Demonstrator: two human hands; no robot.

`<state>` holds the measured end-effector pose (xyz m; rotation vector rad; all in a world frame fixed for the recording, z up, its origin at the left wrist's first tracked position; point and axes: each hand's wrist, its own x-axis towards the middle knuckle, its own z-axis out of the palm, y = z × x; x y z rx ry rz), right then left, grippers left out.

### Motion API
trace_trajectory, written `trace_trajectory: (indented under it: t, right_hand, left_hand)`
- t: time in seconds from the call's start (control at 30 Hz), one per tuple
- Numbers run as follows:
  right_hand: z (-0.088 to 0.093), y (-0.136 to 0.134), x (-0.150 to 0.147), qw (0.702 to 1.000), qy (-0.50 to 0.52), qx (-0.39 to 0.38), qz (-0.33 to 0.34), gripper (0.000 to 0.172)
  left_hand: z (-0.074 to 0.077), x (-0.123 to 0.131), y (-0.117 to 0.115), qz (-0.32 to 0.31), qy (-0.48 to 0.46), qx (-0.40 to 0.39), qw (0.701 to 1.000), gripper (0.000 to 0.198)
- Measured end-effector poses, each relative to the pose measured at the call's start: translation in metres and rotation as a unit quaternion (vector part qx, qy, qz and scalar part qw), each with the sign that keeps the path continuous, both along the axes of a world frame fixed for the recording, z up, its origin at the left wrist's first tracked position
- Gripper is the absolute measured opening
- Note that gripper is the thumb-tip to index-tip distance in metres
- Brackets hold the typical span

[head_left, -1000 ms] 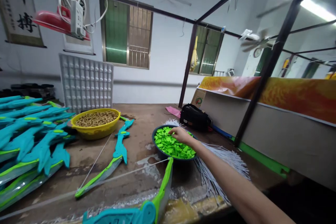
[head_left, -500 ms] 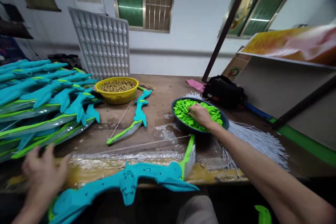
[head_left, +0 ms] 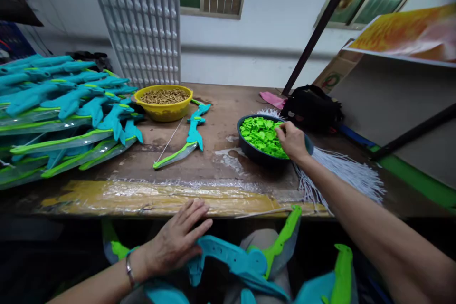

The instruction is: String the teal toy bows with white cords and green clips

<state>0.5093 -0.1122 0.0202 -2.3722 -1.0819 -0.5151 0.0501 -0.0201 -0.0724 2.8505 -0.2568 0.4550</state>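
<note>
My left hand [head_left: 176, 240], with a bracelet at the wrist, lies with its fingers stretched over a turquoise toy bow [head_left: 235, 256] at the table's front edge, above my lap. That bow has lime-green limb ends and a pale string. My right hand [head_left: 292, 142] is at the right side of a dark bowl [head_left: 254, 152] heaped with bright green plastic pieces [head_left: 261, 134]. Its fingertips are pinched together on a green piece, mostly hidden by the fingers. Parts of other turquoise and green bows show below, at the bottom edge.
Many turquoise bows [head_left: 85, 97] are stacked at the left. A yellow basin [head_left: 164, 113] of brass-coloured rings stands behind a single bow [head_left: 194, 133]. White cords [head_left: 345, 173] lie right of the dark bowl, with a black bag [head_left: 313, 107] behind. A grey ridged panel [head_left: 146, 33] leans against the wall.
My left hand has moved right from beside the bow stack onto the nearest bow, which now sits lower. My right hand has shifted from the middle of the green pieces to the bowl's right side.
</note>
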Motion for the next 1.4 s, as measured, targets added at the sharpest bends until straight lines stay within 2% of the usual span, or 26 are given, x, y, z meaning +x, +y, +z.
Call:
trace_trajectory:
  t: [0.1,0.17,0.23,0.27,0.33,0.4,0.5,0.63,0.7,0.8,0.9,0.97,1.03,1.17,1.2,1.3,1.4]
  right_hand:
    - [0.01,-0.015,-0.018,0.998,0.024,0.05,0.023,0.016]
    - [0.018,-0.027,-0.039,0.995,0.041,0.072,0.057,0.017]
    - [0.026,-0.042,-0.067,0.989,0.06,0.082,0.104,0.021]
    - [0.029,-0.05,-0.083,0.986,0.07,0.08,0.128,0.025]
    - [0.035,-0.066,-0.12,0.974,0.117,0.078,0.179,0.033]
    - [0.039,-0.081,-0.157,0.943,0.226,0.076,0.231,0.038]
    - [0.042,-0.1,-0.208,0.867,0.409,0.052,0.282,0.022]
    - [0.039,-0.114,-0.255,0.816,0.479,0.073,0.315,0.008]
    - [0.034,-0.117,-0.269,0.799,0.503,0.084,0.32,0.007]
    - [0.022,-0.12,-0.287,0.777,0.541,0.097,0.306,0.008]
    - [0.007,-0.122,-0.304,0.738,0.603,0.126,0.276,0.014]
    - [0.001,-0.121,-0.315,0.712,0.634,0.139,0.268,0.018]
    - [0.001,-0.116,-0.323,0.706,0.631,0.155,0.281,0.016]
    - [0.014,-0.1,-0.329,0.73,0.557,0.186,0.351,0.006]
    - [0.019,-0.095,-0.33,0.738,0.53,0.192,0.371,0.004]
    - [0.035,-0.077,-0.33,0.758,0.438,0.215,0.434,0.012]
    - [0.052,-0.062,-0.331,0.768,0.362,0.25,0.466,0.017]
  left_hand:
    - [-0.011,-0.018,-0.016,-0.039,0.043,-0.038,0.998,0.053]
    - [-0.018,-0.027,-0.024,0.036,0.133,-0.12,0.983,0.044]
    - [-0.024,-0.03,-0.025,0.155,0.202,-0.203,0.945,0.048]
    - [-0.027,-0.03,-0.024,0.193,0.23,-0.233,0.925,0.053]
    - [-0.028,-0.028,-0.016,0.221,0.276,-0.267,0.897,0.059]
    - [-0.024,-0.025,-0.007,0.219,0.319,-0.292,0.875,0.063]
    - [-0.004,-0.023,0.0,0.198,0.358,-0.326,0.853,0.058]
    - [0.032,-0.03,-0.007,0.182,0.336,-0.326,0.865,0.037]
    - [0.041,-0.035,-0.012,0.179,0.309,-0.334,0.873,0.032]
    - [0.035,-0.043,-0.013,0.185,0.239,-0.37,0.879,0.03]
    - [0.026,-0.051,-0.008,0.244,0.143,-0.388,0.877,0.028]
    - [0.031,-0.058,-0.003,0.286,0.08,-0.379,0.877,0.028]
    - [0.05,-0.062,0.002,0.321,0.032,-0.359,0.876,0.03]
    - [0.11,-0.061,0.011,0.372,-0.045,-0.348,0.859,0.033]
    - [0.126,-0.059,0.013,0.37,-0.06,-0.356,0.856,0.034]
    - [0.166,-0.049,0.018,0.332,-0.097,-0.394,0.852,0.036]
    - [0.189,-0.032,0.013,0.277,-0.129,-0.436,0.846,0.039]
